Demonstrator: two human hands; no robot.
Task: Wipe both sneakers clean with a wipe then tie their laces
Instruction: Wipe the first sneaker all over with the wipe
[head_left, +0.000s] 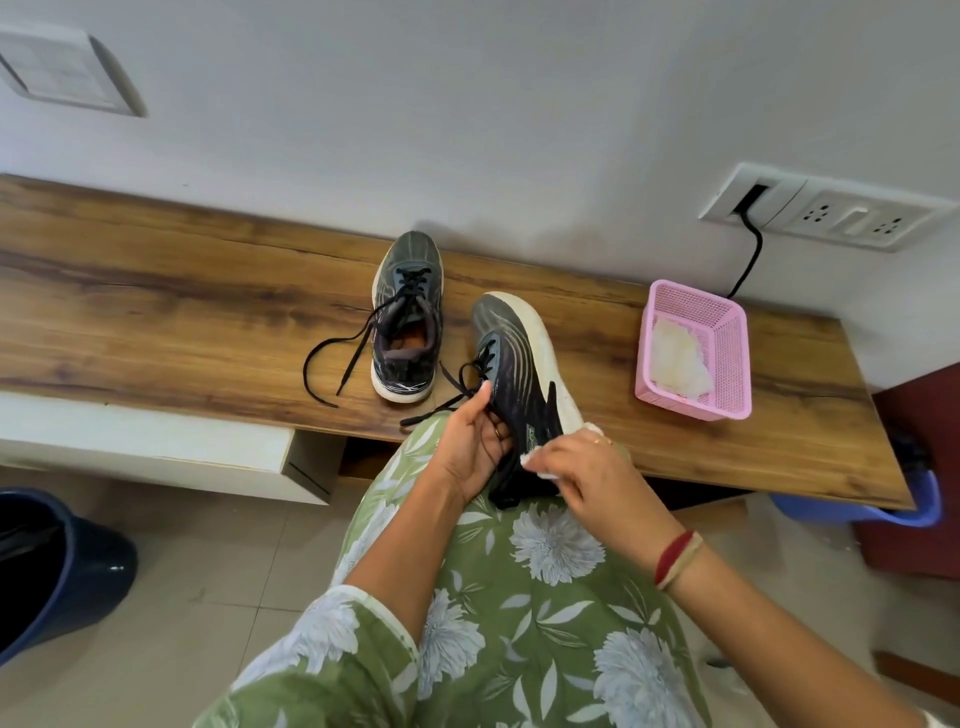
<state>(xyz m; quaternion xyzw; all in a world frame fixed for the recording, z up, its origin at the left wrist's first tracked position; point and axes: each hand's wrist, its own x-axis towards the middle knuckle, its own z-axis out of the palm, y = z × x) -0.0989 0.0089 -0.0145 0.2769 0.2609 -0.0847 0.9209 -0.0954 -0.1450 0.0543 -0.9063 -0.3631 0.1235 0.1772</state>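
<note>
- Two sneakers are in view. The far sneaker (405, 317) stands upright on the wooden desk (156, 312) with its toe toward the wall. Its black laces (332, 364) are untied and trail left over the wood.
- The held sneaker (519, 374) is tilted on its side just right of the other. Its toe points far over the near desk edge, its white sole is turned right, and its heel is down at the person's lap.
- The left hand (475, 447) has a closed grip on the near left side of the held sneaker by the collar, with the thumb up against its loose lace ends.
- The right hand (592, 478) has its grip closed on a white wipe (540, 470), bent fingers pressing it against the heel part of the held sneaker.
- A pink basket (727, 358) sits on the right of the desk, apart from both sneakers, with crumpled white spare wipes (678, 358) inside.
- A socket panel (826, 213) is on the wall at the far right, and a black cable (750, 254) drops from it behind the basket.
- A green floral garment (519, 597) covers the lap, and a red and beige band (678, 558) circles the right wrist.
- A dark blue bin (57, 566) stands on the tiled floor at the near left, and a blue tub (893, 509) shows under the right end of the desk.
</note>
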